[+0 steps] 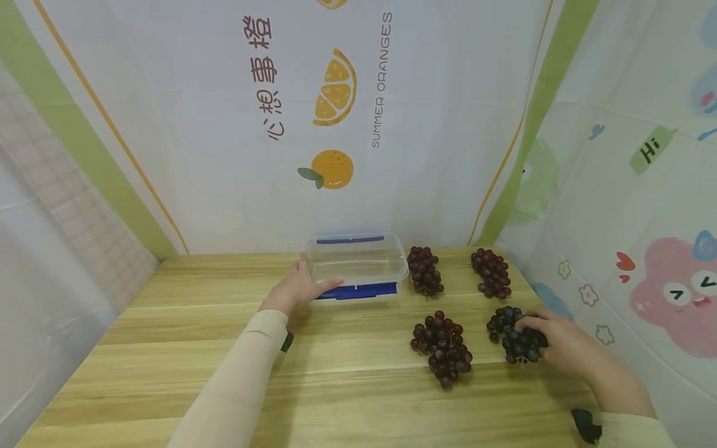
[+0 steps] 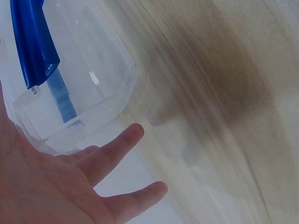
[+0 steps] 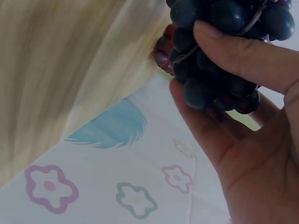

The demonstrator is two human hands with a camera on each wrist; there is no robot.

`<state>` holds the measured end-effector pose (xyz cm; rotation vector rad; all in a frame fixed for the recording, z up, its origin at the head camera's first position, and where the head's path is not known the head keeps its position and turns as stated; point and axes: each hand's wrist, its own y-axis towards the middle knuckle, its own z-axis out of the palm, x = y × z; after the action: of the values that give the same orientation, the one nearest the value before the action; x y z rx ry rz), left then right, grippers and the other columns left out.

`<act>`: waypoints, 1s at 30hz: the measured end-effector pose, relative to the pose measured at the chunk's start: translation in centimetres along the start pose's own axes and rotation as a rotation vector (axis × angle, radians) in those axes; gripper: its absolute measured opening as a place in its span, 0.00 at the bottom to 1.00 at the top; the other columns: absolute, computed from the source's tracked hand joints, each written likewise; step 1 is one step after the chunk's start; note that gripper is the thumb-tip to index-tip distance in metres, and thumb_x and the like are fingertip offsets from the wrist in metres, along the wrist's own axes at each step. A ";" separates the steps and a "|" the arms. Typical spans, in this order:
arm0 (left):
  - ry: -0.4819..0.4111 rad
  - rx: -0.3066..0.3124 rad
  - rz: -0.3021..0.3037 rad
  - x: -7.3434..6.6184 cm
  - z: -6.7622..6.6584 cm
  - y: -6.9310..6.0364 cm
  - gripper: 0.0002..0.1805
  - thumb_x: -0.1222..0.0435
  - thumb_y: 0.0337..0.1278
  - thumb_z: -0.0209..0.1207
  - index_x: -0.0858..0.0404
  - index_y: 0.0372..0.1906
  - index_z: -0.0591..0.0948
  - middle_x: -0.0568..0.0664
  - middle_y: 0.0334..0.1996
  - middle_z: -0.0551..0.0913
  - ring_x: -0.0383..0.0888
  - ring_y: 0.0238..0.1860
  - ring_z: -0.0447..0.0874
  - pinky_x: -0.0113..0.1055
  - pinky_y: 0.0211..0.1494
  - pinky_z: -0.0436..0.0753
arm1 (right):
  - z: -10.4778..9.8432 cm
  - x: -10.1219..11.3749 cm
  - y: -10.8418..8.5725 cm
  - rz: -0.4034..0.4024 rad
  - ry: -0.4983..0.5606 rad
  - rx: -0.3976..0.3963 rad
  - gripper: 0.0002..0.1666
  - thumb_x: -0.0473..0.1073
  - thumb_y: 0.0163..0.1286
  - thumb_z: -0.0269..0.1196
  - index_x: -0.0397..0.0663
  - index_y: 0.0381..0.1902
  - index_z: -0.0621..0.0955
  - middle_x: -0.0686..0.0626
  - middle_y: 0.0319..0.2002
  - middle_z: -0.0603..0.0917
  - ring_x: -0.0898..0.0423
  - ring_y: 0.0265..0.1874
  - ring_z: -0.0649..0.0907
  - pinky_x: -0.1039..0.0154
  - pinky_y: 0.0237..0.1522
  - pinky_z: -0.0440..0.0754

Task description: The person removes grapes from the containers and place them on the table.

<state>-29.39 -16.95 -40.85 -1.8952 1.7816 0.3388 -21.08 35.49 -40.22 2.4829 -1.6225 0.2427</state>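
My right hand (image 1: 566, 345) grips a bunch of dark, near-black grapes (image 1: 518, 339) at the right of the table. In the right wrist view the thumb (image 3: 238, 56) lies over the grapes and the fingers are beneath them. At the back, a clear plastic container (image 1: 358, 258) with blue clips (image 1: 358, 290) stands with its top uncovered. My left hand (image 1: 297, 286) rests against its left front corner, thumb along the near side. In the left wrist view, two spread fingers (image 2: 114, 151) extend straight past the container's corner.
Red grape bunches lie on the wooden table (image 1: 336, 373): one (image 1: 442, 348) in front of the container, one (image 1: 425, 270) touching or close to its right side, one (image 1: 491, 272) at the back right. Printed cloths (image 1: 437, 124) hang behind and at both sides.
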 end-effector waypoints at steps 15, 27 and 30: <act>-0.009 -0.020 0.010 0.2 0.1 -0.1 0.78 0.17 0.53 0.52 0.63 0.87 0.30 0.70 0.87 0.42 0.72 0.84 0.55 0.70 0.80 0.64 | 1.5 -0.9 1.0 -0.003 -0.037 0.007 0.39 0.13 0.41 0.61 0.47 0.50 0.86 0.23 0.63 0.77 0.23 0.56 0.82 0.55 0.38 0.82; -0.016 -0.013 0.010 0.1 0.0 -0.1 0.77 0.17 0.54 0.52 0.62 0.87 0.28 0.69 0.87 0.41 0.71 0.84 0.54 0.70 0.81 0.64 | 1.1 -0.6 1.9 0.098 0.078 0.110 0.39 0.20 0.52 0.65 0.44 0.64 0.80 0.19 0.71 0.67 0.18 0.66 0.73 0.48 0.44 0.81; -0.021 -0.012 0.010 0.0 0.0 -0.1 0.77 0.18 0.54 0.53 0.62 0.87 0.28 0.70 0.87 0.40 0.71 0.84 0.53 0.70 0.81 0.64 | 0.9 -0.3 2.3 0.121 0.104 0.135 0.35 0.28 0.63 0.66 0.41 0.69 0.76 0.19 0.71 0.67 0.18 0.68 0.70 0.38 0.51 0.82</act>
<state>-29.31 -16.97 -40.86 -1.8849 1.7798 0.3731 -23.27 34.66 -41.10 2.4228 -1.7700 0.5040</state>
